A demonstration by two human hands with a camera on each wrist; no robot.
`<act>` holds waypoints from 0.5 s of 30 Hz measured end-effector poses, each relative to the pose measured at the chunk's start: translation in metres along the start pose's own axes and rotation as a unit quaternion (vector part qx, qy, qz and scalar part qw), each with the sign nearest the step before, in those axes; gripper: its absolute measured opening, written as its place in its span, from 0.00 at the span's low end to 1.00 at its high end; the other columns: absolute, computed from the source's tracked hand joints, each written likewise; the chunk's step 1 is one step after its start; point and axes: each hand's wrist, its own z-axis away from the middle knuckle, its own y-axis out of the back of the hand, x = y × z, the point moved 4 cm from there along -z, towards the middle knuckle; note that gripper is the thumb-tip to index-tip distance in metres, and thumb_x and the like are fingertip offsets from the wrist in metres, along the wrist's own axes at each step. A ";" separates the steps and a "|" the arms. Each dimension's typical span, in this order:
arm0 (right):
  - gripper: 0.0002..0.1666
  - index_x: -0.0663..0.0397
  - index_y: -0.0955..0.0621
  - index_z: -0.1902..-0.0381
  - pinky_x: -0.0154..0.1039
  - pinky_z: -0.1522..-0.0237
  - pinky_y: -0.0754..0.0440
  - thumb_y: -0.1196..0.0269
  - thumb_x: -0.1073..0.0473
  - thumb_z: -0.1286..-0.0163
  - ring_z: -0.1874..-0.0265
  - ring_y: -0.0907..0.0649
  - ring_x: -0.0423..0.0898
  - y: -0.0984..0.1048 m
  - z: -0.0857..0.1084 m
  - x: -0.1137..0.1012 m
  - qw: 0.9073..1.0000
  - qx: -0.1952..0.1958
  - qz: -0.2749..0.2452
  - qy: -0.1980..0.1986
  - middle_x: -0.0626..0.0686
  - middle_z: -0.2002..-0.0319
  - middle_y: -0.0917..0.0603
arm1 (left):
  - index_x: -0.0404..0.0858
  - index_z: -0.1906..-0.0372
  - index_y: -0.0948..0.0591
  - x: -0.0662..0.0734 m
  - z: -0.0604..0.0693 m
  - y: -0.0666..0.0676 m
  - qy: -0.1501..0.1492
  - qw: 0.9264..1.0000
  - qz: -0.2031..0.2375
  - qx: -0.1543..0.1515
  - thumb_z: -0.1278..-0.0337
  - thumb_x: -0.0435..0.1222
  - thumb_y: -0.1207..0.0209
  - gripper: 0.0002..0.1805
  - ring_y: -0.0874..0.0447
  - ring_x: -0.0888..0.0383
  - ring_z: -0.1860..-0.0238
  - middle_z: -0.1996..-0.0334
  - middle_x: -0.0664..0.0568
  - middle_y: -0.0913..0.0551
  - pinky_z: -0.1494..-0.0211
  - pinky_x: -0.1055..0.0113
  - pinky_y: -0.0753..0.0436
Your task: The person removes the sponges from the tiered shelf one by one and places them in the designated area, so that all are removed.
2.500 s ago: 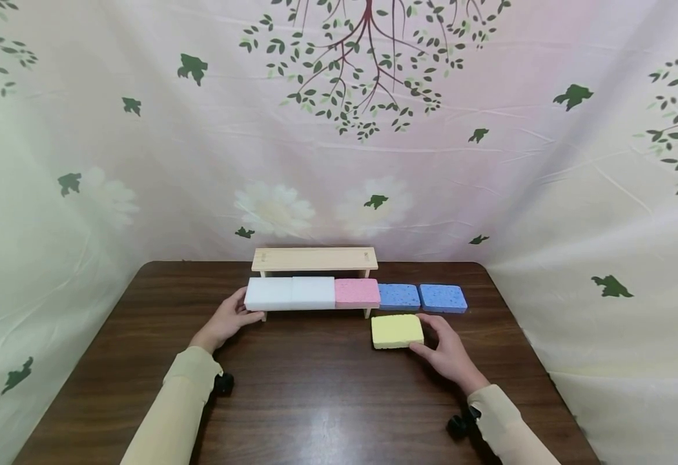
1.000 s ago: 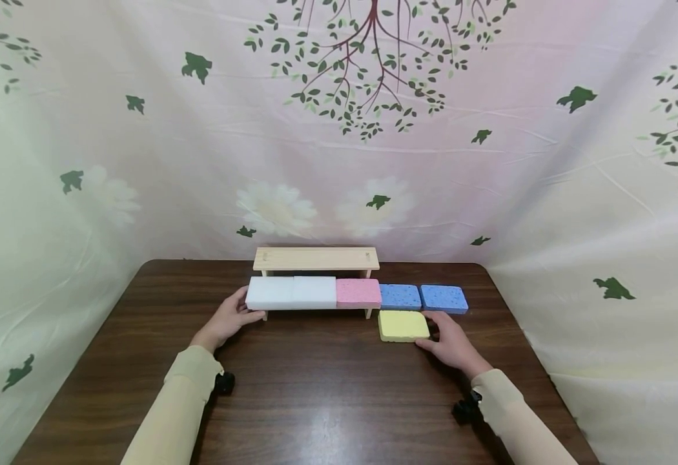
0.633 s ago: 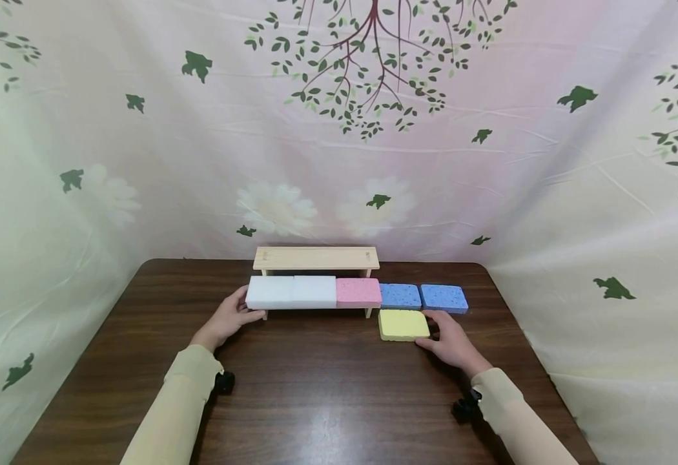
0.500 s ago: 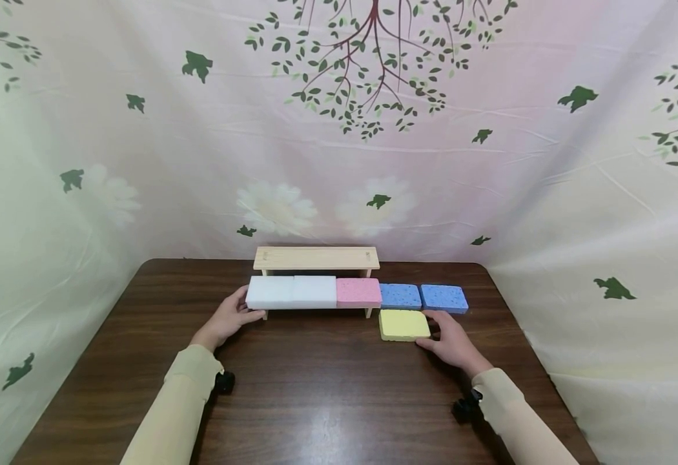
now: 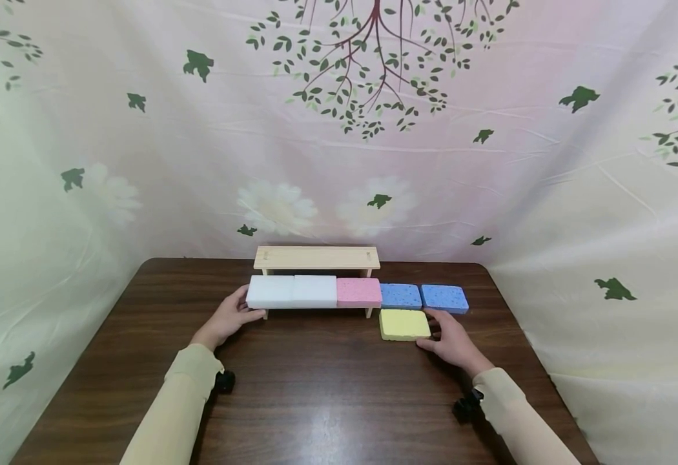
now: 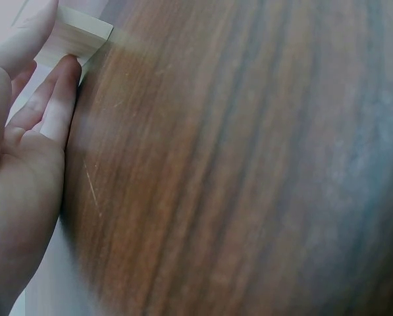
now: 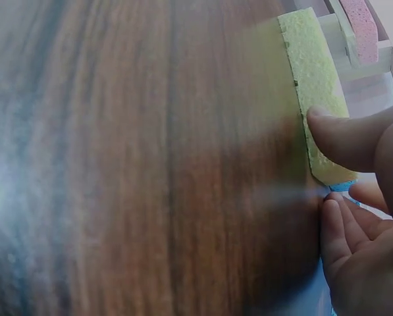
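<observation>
My right hand [image 5: 452, 342] pinches the right end of a yellow sponge [image 5: 405, 325], thumb along its front edge. The sponge lies flat in front of the nearer blue sponge [image 5: 400, 296]; I cannot tell whether it touches the table. My left hand [image 5: 230, 317] holds the left end of a two-tier wooden rack [image 5: 316, 257], thumb at the front and fingers round the side. Two white sponge blocks [image 5: 291, 292] and a pink sponge [image 5: 359, 292] sit side by side on its lower tier. In the right wrist view, the thumb presses the yellow sponge [image 7: 314, 85].
A second blue sponge [image 5: 444, 298] lies right of the first on the dark wooden table [image 5: 321, 387]. The rack's bare upper tier stands at the table's back edge. Printed cloth [image 5: 316, 161] hangs behind and at both sides.
The right hand has moved the yellow sponge slightly right and back, towards the blue sponges, then kept it still over the last second. My left hand stays at the rack.
</observation>
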 end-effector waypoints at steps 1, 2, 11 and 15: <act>0.49 0.66 0.34 0.23 0.56 0.43 0.16 0.23 0.57 0.34 0.38 0.20 0.63 0.000 0.000 0.000 1.000 -0.002 -0.002 -0.002 0.68 0.32 0.26 | 0.38 0.17 0.42 0.000 0.000 0.000 0.000 1.000 0.001 0.000 0.35 0.38 0.28 0.48 0.28 0.41 0.28 0.25 0.36 0.31 0.29 0.52 0.26; 0.50 0.65 0.35 0.22 0.56 0.43 0.16 0.22 0.57 0.35 0.38 0.19 0.63 0.001 0.001 0.000 1.000 -0.003 -0.003 -0.004 0.68 0.32 0.26 | 0.38 0.17 0.42 0.000 -0.001 0.000 0.000 1.000 0.002 0.000 0.35 0.38 0.28 0.48 0.28 0.41 0.28 0.25 0.36 0.31 0.29 0.52 0.26; 0.55 0.64 0.34 0.22 0.59 0.44 0.16 0.19 0.54 0.40 0.43 0.17 0.61 0.008 0.003 -0.004 1.000 0.024 -0.007 -0.003 0.67 0.33 0.24 | 0.38 0.17 0.42 -0.002 -0.002 0.000 -0.004 1.000 0.005 -0.003 0.35 0.37 0.28 0.48 0.27 0.41 0.29 0.26 0.36 0.30 0.34 0.63 0.22; 0.58 0.63 0.35 0.21 0.60 0.44 0.16 0.19 0.48 0.40 0.42 0.18 0.62 0.014 0.001 -0.010 0.999 0.041 0.000 -0.001 0.67 0.31 0.25 | 0.38 0.17 0.42 -0.004 -0.002 0.000 -0.007 1.000 0.006 -0.002 0.36 0.36 0.28 0.48 0.27 0.41 0.29 0.26 0.36 0.29 0.36 0.66 0.22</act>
